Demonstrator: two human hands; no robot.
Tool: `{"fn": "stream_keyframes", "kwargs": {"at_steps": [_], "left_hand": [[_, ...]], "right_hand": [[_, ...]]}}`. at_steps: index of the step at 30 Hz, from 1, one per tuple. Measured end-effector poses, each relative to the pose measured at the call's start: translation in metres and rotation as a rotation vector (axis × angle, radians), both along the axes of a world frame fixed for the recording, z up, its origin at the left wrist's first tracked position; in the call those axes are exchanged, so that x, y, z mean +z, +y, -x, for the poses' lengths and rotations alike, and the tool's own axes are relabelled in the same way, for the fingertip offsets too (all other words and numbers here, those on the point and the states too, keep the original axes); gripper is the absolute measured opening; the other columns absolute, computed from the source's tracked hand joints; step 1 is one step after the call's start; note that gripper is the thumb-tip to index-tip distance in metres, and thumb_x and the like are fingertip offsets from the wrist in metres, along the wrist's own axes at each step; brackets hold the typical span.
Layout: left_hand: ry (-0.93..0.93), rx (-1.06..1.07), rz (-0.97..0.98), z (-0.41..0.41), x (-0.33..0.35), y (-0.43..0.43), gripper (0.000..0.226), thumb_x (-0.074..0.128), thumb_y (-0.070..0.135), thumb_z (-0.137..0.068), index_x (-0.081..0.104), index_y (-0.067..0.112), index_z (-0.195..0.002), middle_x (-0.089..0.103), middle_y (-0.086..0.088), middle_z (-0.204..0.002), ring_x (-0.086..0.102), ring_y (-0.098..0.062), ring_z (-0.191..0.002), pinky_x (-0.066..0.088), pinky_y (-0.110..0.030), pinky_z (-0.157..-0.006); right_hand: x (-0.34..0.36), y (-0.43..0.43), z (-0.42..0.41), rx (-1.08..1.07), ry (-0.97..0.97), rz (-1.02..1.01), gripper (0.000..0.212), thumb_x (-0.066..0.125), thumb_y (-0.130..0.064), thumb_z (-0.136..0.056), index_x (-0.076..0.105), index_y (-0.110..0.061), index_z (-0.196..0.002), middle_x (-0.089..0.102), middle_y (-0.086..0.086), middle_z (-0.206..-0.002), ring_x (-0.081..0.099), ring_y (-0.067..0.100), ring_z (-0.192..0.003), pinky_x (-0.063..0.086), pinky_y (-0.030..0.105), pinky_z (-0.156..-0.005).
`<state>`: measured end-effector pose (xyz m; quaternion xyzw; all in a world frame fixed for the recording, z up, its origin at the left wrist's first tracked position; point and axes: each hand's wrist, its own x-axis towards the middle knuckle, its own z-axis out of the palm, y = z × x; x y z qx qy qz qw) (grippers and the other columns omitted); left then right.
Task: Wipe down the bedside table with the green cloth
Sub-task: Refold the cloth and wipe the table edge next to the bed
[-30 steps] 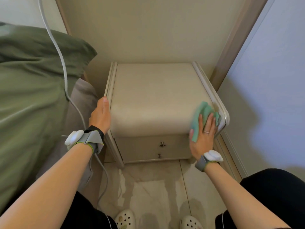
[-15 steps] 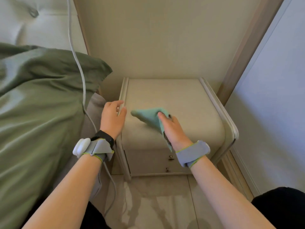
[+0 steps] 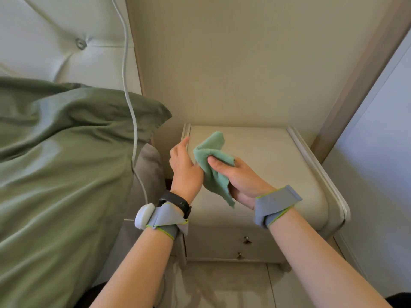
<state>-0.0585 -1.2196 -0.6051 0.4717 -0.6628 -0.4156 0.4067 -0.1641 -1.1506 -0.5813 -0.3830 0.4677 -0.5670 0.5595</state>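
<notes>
Above the worktop's [image 3: 278,156] front-left part, the right hand [image 3: 240,181] clasps the cloth [image 3: 211,156], thumb on top. The left hand [image 3: 184,172] sits beside it, possibly pinching an edge. The cloth is soft, light and floppy, so best gathered mid-fold.

The bedside table [image 3: 271,152] stands against the wall at one o'clock, with drawer knobs [image 3: 246,240] on its front. The pillow [image 3: 66,156] lies at its nine o'clock, the headboard [image 3: 55,41] behind that and a cable [image 3: 124,85] hanging across both. Over the table's near-left part the right hand [image 3: 241,180] holds the cloth [image 3: 211,150] — the left hand [image 3: 184,170] just beside it at nine o'clock.
</notes>
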Motion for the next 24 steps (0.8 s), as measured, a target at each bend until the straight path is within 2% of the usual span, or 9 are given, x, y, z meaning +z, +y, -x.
{"fn": "stream_keyframes", "kwargs": {"at_steps": [3, 6, 10, 12, 14, 17, 20, 22, 24], "left_hand": [[0.038, 0.014, -0.052, 0.008, 0.003, -0.012, 0.061, 0.055, 0.014, -0.089, 0.03, 0.019, -0.145, 0.026, -0.006, -0.146, 0.023, -0.023, -0.139, 0.024, -0.031, -0.112], [0.029, 0.015, -0.127, 0.015, 0.004, -0.034, 0.067, 0.06, 0.024, -0.085, 0.031, 0.019, -0.144, 0.033, -0.006, -0.143, 0.028, -0.023, -0.136, 0.027, -0.038, -0.114], [0.014, 0.021, -0.232, 0.019, 0.001, -0.057, 0.096, 0.06, 0.05, -0.06, 0.03, 0.017, -0.145, 0.043, -0.005, -0.138, 0.037, -0.024, -0.133, 0.034, -0.044, -0.111], [0.012, 0.03, -0.262, 0.016, -0.004, -0.068, 0.096, 0.062, 0.054, -0.061, 0.031, 0.018, -0.144, 0.044, -0.004, -0.137, 0.037, -0.021, -0.133, 0.034, -0.042, -0.111], [-0.001, 0.035, -0.283, 0.01, -0.012, -0.081, 0.086, 0.064, 0.057, -0.07, 0.035, 0.018, -0.142, 0.047, -0.003, -0.134, 0.04, -0.02, -0.13, 0.035, -0.041, -0.11], [-0.096, 0.026, -0.297, 0.003, -0.026, -0.095, 0.058, 0.055, 0.044, -0.089, 0.043, 0.016, -0.138, 0.051, -0.005, -0.132, 0.047, -0.023, -0.126, 0.038, -0.043, -0.109], [-0.237, -0.01, -0.279, -0.001, -0.043, -0.106, 0.05, 0.05, 0.033, -0.092, 0.046, 0.011, -0.137, 0.047, -0.01, -0.136, 0.049, -0.028, -0.125, 0.04, -0.041, -0.108], [-0.294, -0.03, -0.238, -0.003, -0.052, -0.11, 0.052, 0.047, 0.03, -0.091, 0.043, 0.01, -0.139, 0.04, -0.013, -0.14, 0.047, -0.031, -0.127, 0.039, -0.036, -0.107], [-0.387, -0.031, -0.241, -0.005, -0.061, -0.112, 0.053, 0.042, 0.023, -0.096, 0.03, 0.009, -0.146, 0.026, -0.011, -0.149, 0.039, -0.028, -0.133, 0.033, -0.032, -0.107]], "right_hand": [[-0.003, -0.017, 0.009, 0.036, -0.132, -0.011, 0.016, 0.066, -0.023, -0.081, 0.071, -0.016, -0.094, 0.07, 0.007, -0.093, 0.066, 0.021, -0.089, 0.048, 0.041, -0.093], [-0.009, -0.04, 0.022, 0.018, -0.23, -0.012, 0.02, 0.063, -0.02, -0.072, 0.075, -0.017, -0.088, 0.071, 0.006, -0.09, 0.068, 0.02, -0.083, 0.051, 0.035, -0.088], [-0.009, -0.072, 0.031, 0.029, -0.138, 0.036, 0.022, 0.059, -0.012, -0.071, 0.077, -0.016, -0.084, 0.071, 0.007, -0.086, 0.067, 0.018, -0.079, 0.053, 0.027, -0.08], [-0.006, -0.091, 0.036, -0.057, -0.056, 0.062, 0.014, 0.063, -0.009, -0.072, 0.076, -0.012, -0.076, 0.072, 0.004, -0.072, 0.068, 0.016, -0.067, 0.054, 0.025, -0.07], [-0.007, -0.118, 0.047, -0.262, 0.138, 0.03, 0.012, 0.068, -0.013, -0.079, 0.07, -0.012, -0.067, 0.068, 0.0, -0.059, 0.064, 0.014, -0.056, 0.051, 0.025, -0.062], [-0.024, -0.162, 0.067, -0.542, 0.814, -0.148, 0.035, 0.061, -0.031, -0.086, 0.056, -0.014, -0.057, 0.059, 0.007, -0.062, 0.055, 0.023, -0.063, 0.038, 0.027, -0.061], [-0.06, -0.198, 0.047, -0.348, 1.216, -0.25, 0.032, 0.05, -0.028, -0.092, 0.067, -0.003, -0.084, 0.066, 0.024, -0.095, 0.062, 0.036, -0.092, 0.043, 0.035, -0.072], [-0.082, -0.211, 0.024, -0.201, 1.347, -0.172, 0.029, 0.047, -0.019, -0.091, 0.067, 0.001, -0.097, 0.064, 0.026, -0.106, 0.058, 0.04, -0.104, 0.046, 0.036, -0.081], [-0.089, -0.224, 0.013, -0.173, 1.404, -0.118, 0.026, 0.046, -0.011, -0.089, 0.065, -0.001, -0.103, 0.062, 0.025, -0.11, 0.056, 0.038, -0.107, 0.045, 0.035, -0.085]]}}
